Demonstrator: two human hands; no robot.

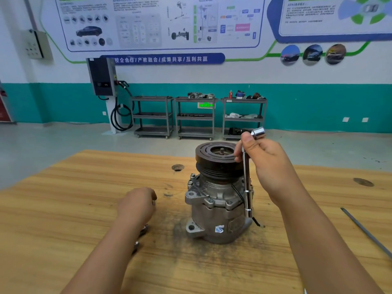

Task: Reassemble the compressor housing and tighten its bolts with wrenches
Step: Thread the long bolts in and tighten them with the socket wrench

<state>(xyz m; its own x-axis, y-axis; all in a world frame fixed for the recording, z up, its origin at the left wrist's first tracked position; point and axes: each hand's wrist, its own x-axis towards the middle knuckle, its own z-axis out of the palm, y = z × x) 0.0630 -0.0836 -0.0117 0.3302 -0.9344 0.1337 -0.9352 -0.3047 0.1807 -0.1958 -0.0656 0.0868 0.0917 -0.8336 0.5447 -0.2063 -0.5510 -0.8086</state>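
Observation:
A grey aluminium compressor [216, 211] stands upright on the wooden table [63, 209], its black pulley [216, 158] on top. Bolts stick out at the housing's upper left flange [192, 180]. My right hand [267, 164] grips a chrome socket wrench [247, 187] held upright along the compressor's right side, with a socket end [258, 132] above my thumb. My left hand [137, 203] hovers over the table left of the compressor, fingers curled, pinching something small and shiny. Small chrome pieces [144, 229] lie partly hidden under my left forearm.
A thin grey metal rod [364, 231] lies near the table's right edge. The tabletop has a round hole [177, 167] behind the compressor and a dark mark [363, 182] at right. Grey shelf carts [195, 117] stand along the far wall.

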